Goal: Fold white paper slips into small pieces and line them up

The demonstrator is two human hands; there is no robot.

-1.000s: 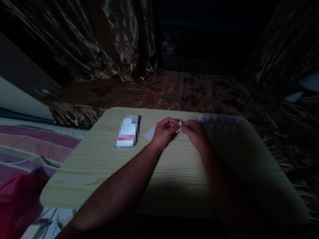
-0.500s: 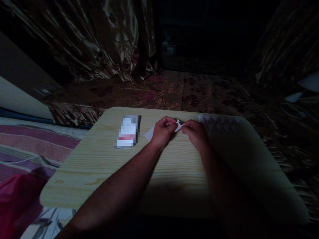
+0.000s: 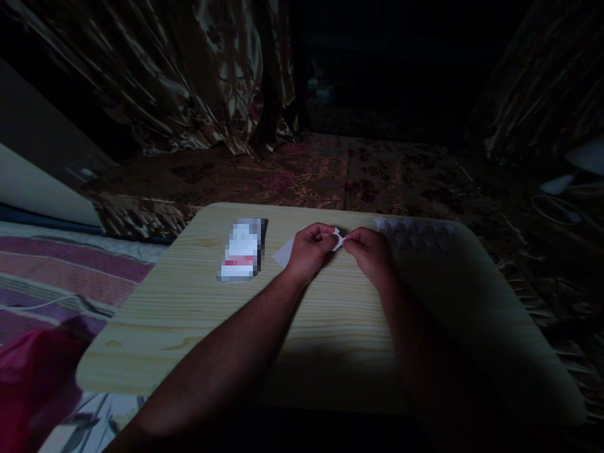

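Observation:
A small folded piece of white paper (image 3: 338, 240) is pinched between my two hands above the wooden table (image 3: 226, 314). My left hand (image 3: 307, 249) grips its left side with thumb and fingers closed. On the other side, my right hand (image 3: 369, 249) pinches the edge with its thumb and forefinger. Flat on the table, partly covered by my left hand, lies a white sheet of paper (image 3: 284, 253). Beyond my right hand, several small star-like folded paper pieces (image 3: 415, 234) stand in two rows, dim in the shadow.
A blurred-out phone-like object (image 3: 241, 250) lies on the table's left part. Left of the table is a striped bedspread (image 3: 70, 270) with a red cloth (image 3: 33, 377). Curtains (image 3: 226, 69) hang behind. At the far right, a white cable (image 3: 557, 207) lies near a lamp-like object (image 3: 587, 154).
The folded paper has tilted slightly between my fingers, and my left hand has shifted a little. Everything else looks the same.

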